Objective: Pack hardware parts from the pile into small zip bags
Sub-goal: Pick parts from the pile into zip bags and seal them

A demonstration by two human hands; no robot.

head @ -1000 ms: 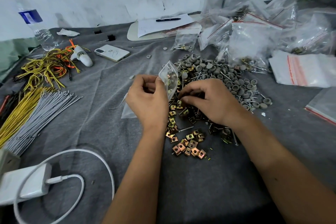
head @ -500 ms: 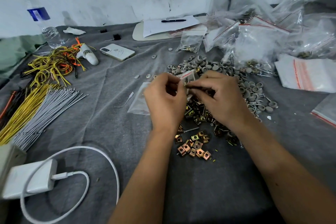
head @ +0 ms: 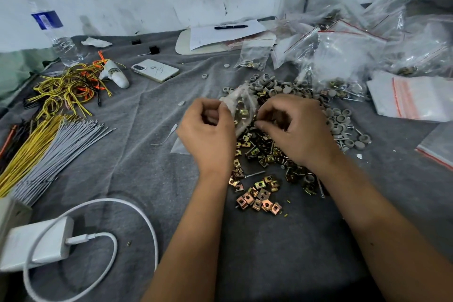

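While both hands grip a small zip bag (head: 241, 108) above the pile (head: 264, 152) of brass clips, the left hand (head: 208, 135) pinches one edge and the right hand (head: 297, 130) the other; yellow wires (head: 66, 88) and phone (head: 155, 70) lie far left, filled bags (head: 343, 56) far right.

Table's covered in a grey cloth (head: 152, 115). The parts pile (head: 269, 154) sits mid-table. Left of the pile: phone (head: 155, 70), tangled wires (head: 66, 86), a bundle of grey ties (head: 56, 149). Near-left of it, a white charger (head: 36, 243). Behind the pile, paper (head: 220, 33) and bottle (head: 52, 29); right of it, bags (head: 411, 95).
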